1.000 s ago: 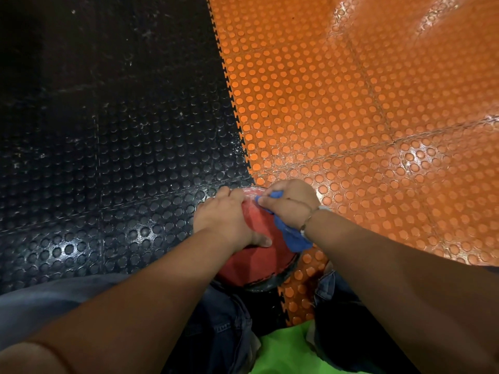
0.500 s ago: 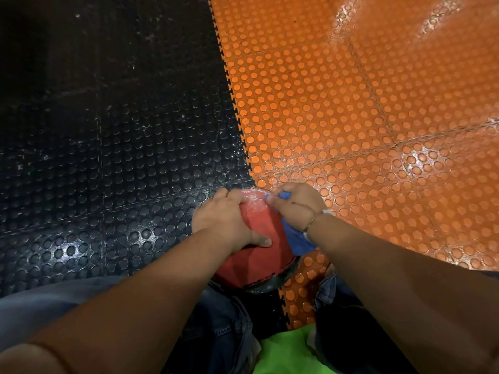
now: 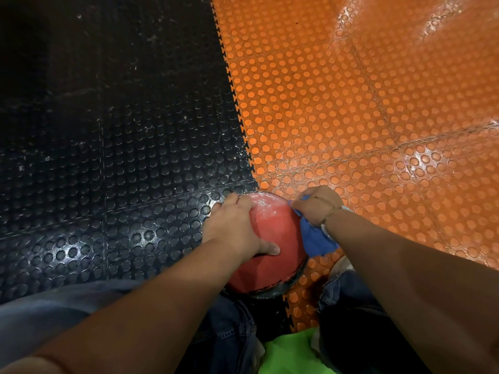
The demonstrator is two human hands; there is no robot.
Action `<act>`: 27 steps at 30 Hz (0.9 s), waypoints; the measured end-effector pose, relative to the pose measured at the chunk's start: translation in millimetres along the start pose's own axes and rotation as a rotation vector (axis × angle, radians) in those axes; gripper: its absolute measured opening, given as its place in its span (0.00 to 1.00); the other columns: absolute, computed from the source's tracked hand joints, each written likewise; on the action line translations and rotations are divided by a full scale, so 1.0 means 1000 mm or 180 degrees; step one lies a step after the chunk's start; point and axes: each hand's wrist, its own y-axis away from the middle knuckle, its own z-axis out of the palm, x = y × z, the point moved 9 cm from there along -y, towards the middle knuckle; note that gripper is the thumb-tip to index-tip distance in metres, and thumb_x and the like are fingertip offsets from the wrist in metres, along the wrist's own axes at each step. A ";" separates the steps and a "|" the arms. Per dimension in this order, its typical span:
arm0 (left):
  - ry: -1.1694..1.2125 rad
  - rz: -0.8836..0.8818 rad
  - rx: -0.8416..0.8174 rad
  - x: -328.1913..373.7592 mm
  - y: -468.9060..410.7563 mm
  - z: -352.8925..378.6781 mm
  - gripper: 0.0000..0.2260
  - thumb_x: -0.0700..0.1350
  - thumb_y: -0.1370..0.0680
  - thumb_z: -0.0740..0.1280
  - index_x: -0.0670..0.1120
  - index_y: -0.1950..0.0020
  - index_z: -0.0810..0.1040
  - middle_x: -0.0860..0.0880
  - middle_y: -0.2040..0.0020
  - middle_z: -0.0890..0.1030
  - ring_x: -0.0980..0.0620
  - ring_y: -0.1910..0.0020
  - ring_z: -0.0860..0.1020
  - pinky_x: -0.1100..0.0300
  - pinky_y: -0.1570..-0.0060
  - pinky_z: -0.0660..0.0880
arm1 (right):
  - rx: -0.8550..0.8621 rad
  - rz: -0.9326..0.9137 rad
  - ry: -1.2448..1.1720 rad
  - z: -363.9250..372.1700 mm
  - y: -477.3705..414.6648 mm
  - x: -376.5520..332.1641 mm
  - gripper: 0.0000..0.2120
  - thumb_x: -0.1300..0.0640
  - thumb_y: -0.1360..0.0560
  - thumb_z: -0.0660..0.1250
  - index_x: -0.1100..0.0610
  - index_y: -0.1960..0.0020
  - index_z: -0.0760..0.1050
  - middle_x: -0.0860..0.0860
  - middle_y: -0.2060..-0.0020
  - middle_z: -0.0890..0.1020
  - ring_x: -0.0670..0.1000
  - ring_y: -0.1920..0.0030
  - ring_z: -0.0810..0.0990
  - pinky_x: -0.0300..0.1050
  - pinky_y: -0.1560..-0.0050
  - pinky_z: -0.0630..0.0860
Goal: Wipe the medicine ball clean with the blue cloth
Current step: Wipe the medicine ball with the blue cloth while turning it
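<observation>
Head view, looking down. Medicine ball (image 3: 272, 238), red w/ a dark band (image 3: 270, 291) round its near lower edge, sits between the person's knees in jeans (image 3: 229, 333), over the toothed seam where black studded floor tiles (image 3: 108, 157) meet orange ones (image 3: 351, 103). Left hand (image 3: 235, 230) grips the ball: fingers curl over its far-left shoulder, thumb lies across the near face. Right hand (image 3: 316, 206) is bunched round the blue cloth (image 3: 313, 238), fingers curled and pinching the fabric against the ball's right flank; the loose end hangs down beside the ball. A thin bracelet (image 3: 328, 214) shows at that wrist. Change vs. approx. 1 s ago: right hand + cloth have slid off the crown of the ball and outward to its right side, while the left hand has kept its hold in the same spot. Result: a whitish, dusty patch (image 3: 263, 205) on the far top is now more exposed, between the two hands. Implication (judgement): the stroke has passed over the crown w/o fully clearing it, so the task is mid-way at best; the patch likely needs another pass, and the underside and the part under the left hand look not yet reached. Markings: no brand, label or lettering is legible on ball, cloth or tiles; any print may be hidden by the hands. A bright green garment (image 3: 291, 352) shows at the bottom edge, no text on it.
</observation>
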 end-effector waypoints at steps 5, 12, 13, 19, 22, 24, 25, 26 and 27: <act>0.0023 0.0009 0.0022 -0.002 0.000 0.000 0.47 0.67 0.44 0.77 0.53 0.30 0.66 0.54 0.35 0.66 0.48 0.34 0.65 0.53 0.35 0.67 | -0.0244 -0.0105 -0.0239 0.007 0.005 -0.017 0.12 0.54 0.25 0.67 0.63 0.51 0.80 0.53 0.64 0.79 0.49 0.67 0.74 0.32 0.72 0.67; -0.0037 0.0187 0.0052 0.003 0.008 0.005 0.46 0.66 0.43 0.77 0.54 0.30 0.66 0.54 0.35 0.66 0.48 0.35 0.64 0.55 0.36 0.66 | 0.0079 0.0072 -0.0170 0.006 0.003 0.003 0.10 0.53 0.27 0.69 0.60 0.59 0.80 0.53 0.67 0.79 0.50 0.68 0.75 0.37 0.68 0.68; -0.0017 0.0148 0.0053 0.000 0.006 0.004 0.46 0.66 0.43 0.77 0.54 0.30 0.66 0.54 0.36 0.66 0.48 0.35 0.64 0.54 0.36 0.66 | 0.0059 -0.0069 -0.0638 0.008 0.008 -0.005 0.08 0.54 0.28 0.71 0.59 0.58 0.81 0.52 0.66 0.80 0.48 0.69 0.76 0.36 0.69 0.69; -0.0026 0.0208 0.0012 0.001 0.009 0.005 0.47 0.66 0.43 0.77 0.54 0.28 0.64 0.54 0.33 0.65 0.48 0.32 0.63 0.54 0.33 0.65 | 0.0223 0.0260 -0.0194 0.002 0.009 0.016 0.08 0.53 0.27 0.69 0.58 0.59 0.80 0.55 0.61 0.81 0.52 0.64 0.77 0.38 0.64 0.69; 0.0004 0.0178 0.0055 -0.003 0.008 0.004 0.47 0.66 0.44 0.77 0.55 0.29 0.65 0.55 0.33 0.65 0.48 0.32 0.63 0.54 0.33 0.64 | 0.0189 0.0020 -0.0553 0.005 0.013 0.005 0.07 0.54 0.27 0.69 0.55 0.62 0.80 0.53 0.67 0.80 0.54 0.66 0.78 0.40 0.63 0.73; 0.0052 0.0128 0.0120 -0.008 0.004 0.001 0.47 0.66 0.44 0.77 0.55 0.29 0.66 0.54 0.36 0.66 0.49 0.34 0.65 0.55 0.34 0.64 | -0.0075 -0.0454 -0.0907 0.015 0.018 -0.020 0.08 0.55 0.28 0.71 0.51 0.66 0.78 0.50 0.70 0.80 0.52 0.70 0.79 0.41 0.66 0.74; 0.0073 0.0116 0.0139 -0.010 0.003 0.000 0.46 0.66 0.44 0.77 0.55 0.30 0.66 0.55 0.37 0.66 0.49 0.34 0.65 0.56 0.35 0.65 | -0.0181 -0.0596 -0.0945 0.018 0.020 -0.028 0.08 0.55 0.28 0.71 0.50 0.66 0.78 0.49 0.72 0.80 0.49 0.71 0.79 0.40 0.68 0.75; 0.0098 0.0120 0.0148 -0.011 0.003 0.000 0.46 0.66 0.44 0.77 0.55 0.30 0.66 0.55 0.37 0.66 0.50 0.34 0.65 0.56 0.35 0.64 | -0.0189 -0.0612 -0.0905 0.018 0.018 -0.029 0.08 0.54 0.29 0.72 0.51 0.66 0.78 0.47 0.75 0.79 0.45 0.74 0.78 0.36 0.71 0.74; 0.0128 0.0133 0.0153 -0.011 0.004 0.000 0.46 0.67 0.43 0.77 0.56 0.29 0.65 0.56 0.36 0.66 0.51 0.33 0.64 0.56 0.34 0.64 | -0.0120 -0.0514 -0.0849 0.015 0.015 -0.026 0.08 0.54 0.28 0.71 0.53 0.65 0.78 0.46 0.76 0.78 0.42 0.78 0.74 0.34 0.74 0.71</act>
